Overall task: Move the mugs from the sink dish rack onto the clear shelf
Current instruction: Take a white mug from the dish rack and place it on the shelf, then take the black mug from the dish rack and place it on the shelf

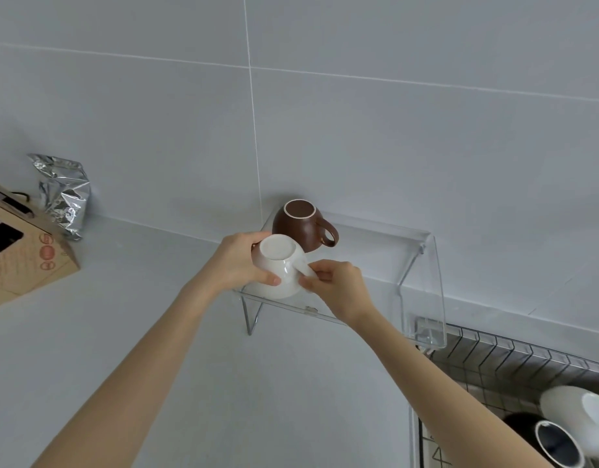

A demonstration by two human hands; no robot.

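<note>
Both our forearms are reaching over the counter [129,298]: our left hand [239,261] is cupping the upside-down white mug [279,266], our right hand [338,287] is pinching its handle, setting it on the clear shelf [423,265] beside the inverted brown mug [300,224].

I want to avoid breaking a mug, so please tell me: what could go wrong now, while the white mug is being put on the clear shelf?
1. The white mug, held upside down by the left hand and right hand, is very close to the brown mug; they could knock together.
2. It is near the front edge of the clear shelf, so it might slip off when released.
</note>
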